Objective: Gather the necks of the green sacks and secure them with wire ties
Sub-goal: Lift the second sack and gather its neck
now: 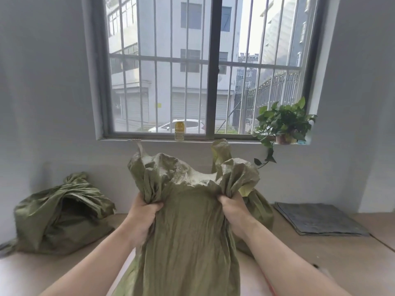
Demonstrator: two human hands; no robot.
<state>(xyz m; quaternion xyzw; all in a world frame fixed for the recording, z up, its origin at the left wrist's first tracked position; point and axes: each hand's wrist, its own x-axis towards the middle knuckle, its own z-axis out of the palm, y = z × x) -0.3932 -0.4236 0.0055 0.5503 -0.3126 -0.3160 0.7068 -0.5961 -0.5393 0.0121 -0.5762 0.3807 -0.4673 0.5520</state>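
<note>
While both hands bunch its mouth, green sack (188, 231) gapes.

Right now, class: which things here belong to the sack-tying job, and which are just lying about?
Job: held sack, left hand, right hand, left sack, rear sack.
Lying about: bottle, plant, grey mat.

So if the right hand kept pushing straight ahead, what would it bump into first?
Probably the other green sack just behind the one it's gripping. The right hand points forward, toward the wall under the window, and that sack appears to sit in between, though depth is hard to judge here.
</note>
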